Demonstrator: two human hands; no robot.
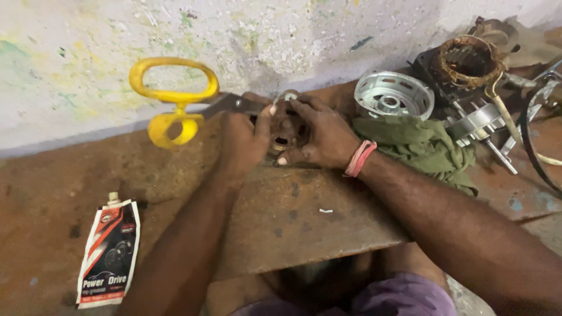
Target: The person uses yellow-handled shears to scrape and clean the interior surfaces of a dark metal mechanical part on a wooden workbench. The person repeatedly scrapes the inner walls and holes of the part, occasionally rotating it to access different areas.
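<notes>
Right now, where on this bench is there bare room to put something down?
Bare rusty bench lies in front of both hands, between the forearms, and left between the grease pouch and yellow scissors. The right end is crowded: green rag, silver housing, copper coil.

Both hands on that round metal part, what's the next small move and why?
Probably steady the round metal part on the bench before working it further: the left hand and right hand both grip it, and the yellow-handled scissors lie right behind.
</notes>
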